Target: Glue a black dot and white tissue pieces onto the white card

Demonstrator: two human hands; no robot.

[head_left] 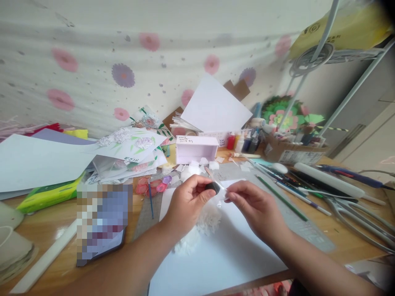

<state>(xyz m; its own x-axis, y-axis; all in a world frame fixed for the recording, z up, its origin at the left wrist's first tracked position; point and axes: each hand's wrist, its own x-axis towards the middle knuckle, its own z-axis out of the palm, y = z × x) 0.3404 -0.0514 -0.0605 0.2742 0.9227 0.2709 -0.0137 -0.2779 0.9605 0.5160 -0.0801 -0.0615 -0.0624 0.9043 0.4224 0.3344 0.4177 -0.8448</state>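
My left hand (188, 201) is closed around a small black object (212, 188), pinched between thumb and fingers above a white sheet (228, 246). My right hand (254, 203) pinches a thin clear strip (222, 190) that runs to the black object. A fluffy white paper flower (200, 230) lies on the sheet just below my left hand.
A small white open box (196, 149) stands behind the hands. Paint bottles (243, 142) and a cardboard tray (293, 154) sit back right. Pens, a green pencil (282, 198), scissors (354, 218) lie at right. A phone (101, 222), papers and a green box (46, 195) lie left.
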